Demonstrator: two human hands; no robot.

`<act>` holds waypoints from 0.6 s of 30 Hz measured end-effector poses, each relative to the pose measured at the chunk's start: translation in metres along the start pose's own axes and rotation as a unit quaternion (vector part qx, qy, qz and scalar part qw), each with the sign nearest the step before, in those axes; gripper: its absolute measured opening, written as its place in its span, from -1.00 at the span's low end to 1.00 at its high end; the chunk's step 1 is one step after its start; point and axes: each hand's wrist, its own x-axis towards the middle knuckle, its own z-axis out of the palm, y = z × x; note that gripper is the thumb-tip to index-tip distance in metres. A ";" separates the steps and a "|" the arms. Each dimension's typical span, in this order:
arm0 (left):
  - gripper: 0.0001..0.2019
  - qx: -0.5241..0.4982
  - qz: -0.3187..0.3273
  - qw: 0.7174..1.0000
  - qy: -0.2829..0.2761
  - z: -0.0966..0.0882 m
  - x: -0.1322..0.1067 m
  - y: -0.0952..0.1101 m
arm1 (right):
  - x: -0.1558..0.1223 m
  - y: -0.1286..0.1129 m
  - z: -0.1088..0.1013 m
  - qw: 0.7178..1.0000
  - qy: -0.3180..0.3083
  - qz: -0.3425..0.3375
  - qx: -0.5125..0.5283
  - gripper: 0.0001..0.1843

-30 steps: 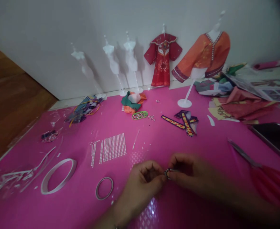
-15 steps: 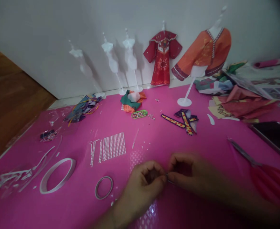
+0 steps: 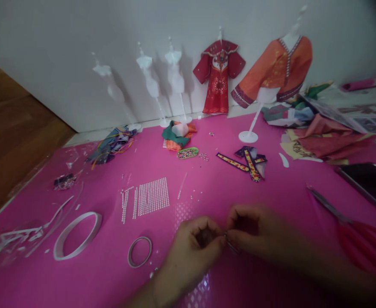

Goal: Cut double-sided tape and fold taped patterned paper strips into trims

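- Head view: both hands sit at the near middle of the pink mat [image 3: 271, 188], fingertips meeting.
- The left hand [image 3: 192, 250] is curled, with thumb and forefinger pinched on a small strip [image 3: 229, 243].
- The right hand [image 3: 255, 233] is curled too and pinches the same strip from the right; the picture is too blurred to show its pattern.
- The strip is held just above the mat, between the two hands.
- A small tape ring [image 3: 139, 252] lies just left of the left hand, and a large tape ring [image 3: 77, 235] lies further left.
- A sheet of beads [image 3: 152, 196] lies beyond the left hand.
- Scissors [image 3: 351, 231] with red handles lie to the right, and a dark phone [image 3: 367, 184] lies beyond them.
- Patterned strips [image 3: 247, 162] lie crossed further off.
- At the far wall, a red robe [image 3: 219, 75] and an orange robe [image 3: 276, 70] hang on stands.
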 end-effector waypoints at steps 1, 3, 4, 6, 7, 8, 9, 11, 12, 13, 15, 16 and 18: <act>-0.84 0.005 0.000 1.000 0.002 0.000 0.000 0.000 | -0.001 0.000 0.000 1.000 -0.003 -0.001 -0.007 -0.94; -0.85 0.020 0.010 1.000 0.007 0.000 0.000 0.000 | -0.002 -0.001 -0.001 1.000 -0.009 -0.004 -0.020 -0.92; -0.86 0.029 0.016 0.999 0.008 0.000 -0.001 0.001 | -0.002 -0.002 -0.002 1.000 -0.009 -0.007 -0.025 -0.92; -0.88 0.046 0.031 0.998 0.006 0.000 -0.002 0.001 | -0.003 -0.002 -0.003 0.999 -0.011 -0.010 -0.033 -0.90; -0.90 0.057 0.036 0.998 0.005 0.000 -0.002 0.001 | -0.003 -0.002 -0.003 0.999 -0.011 -0.009 -0.038 -0.90; -0.91 0.068 0.038 0.997 0.004 0.000 -0.003 0.001 | -0.003 -0.002 -0.004 0.999 -0.010 -0.008 -0.044 -0.90; -0.91 0.077 0.039 0.996 0.004 0.001 -0.003 0.001 | -0.003 -0.001 -0.004 0.999 -0.009 -0.006 -0.049 -0.91; -0.92 0.086 0.039 0.996 0.006 0.001 -0.004 0.002 | -0.002 0.001 -0.004 0.998 -0.019 -0.001 -0.058 -0.93; -0.92 0.086 0.037 0.996 0.005 0.002 -0.004 0.002 | -0.002 0.002 -0.005 0.998 -0.026 -0.001 -0.061 -0.94; -0.91 0.083 0.036 0.996 0.004 0.002 -0.004 0.003 | -0.001 0.003 -0.005 0.998 -0.030 -0.002 -0.064 -0.94; -0.89 0.076 0.037 0.996 0.003 0.002 -0.004 0.004 | -0.001 0.004 -0.005 0.997 -0.032 -0.003 -0.069 -0.94; -0.89 0.077 0.037 0.996 0.002 0.002 -0.004 0.004 | -0.001 0.004 -0.005 0.997 -0.027 -0.005 -0.070 -0.93; -0.90 0.083 0.039 0.996 0.002 0.002 -0.004 0.004 | -0.001 0.004 -0.005 0.997 -0.022 -0.008 -0.070 -0.91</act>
